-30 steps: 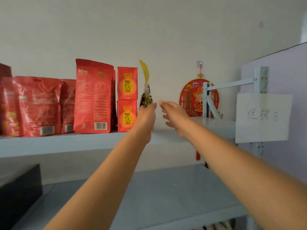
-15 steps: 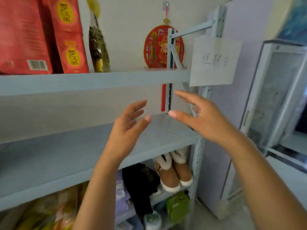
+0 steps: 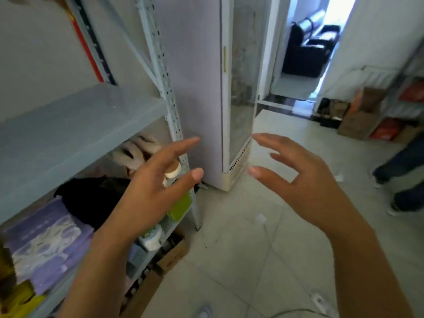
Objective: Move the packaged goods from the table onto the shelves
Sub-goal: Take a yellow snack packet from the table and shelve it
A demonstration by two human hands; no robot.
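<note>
pale blue metal shelves (image 3: 68, 125), upright, at left

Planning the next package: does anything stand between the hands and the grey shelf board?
Nothing visible does. The left hand and right hand hover open and empty near the shelf board; the table is out of view.

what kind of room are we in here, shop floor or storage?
Probably a storeroom or shop back room, not certain: slotted metal shelving partly loaded, a tall glass-door fridge right beside it, and cardboard boxes at far right.
</note>
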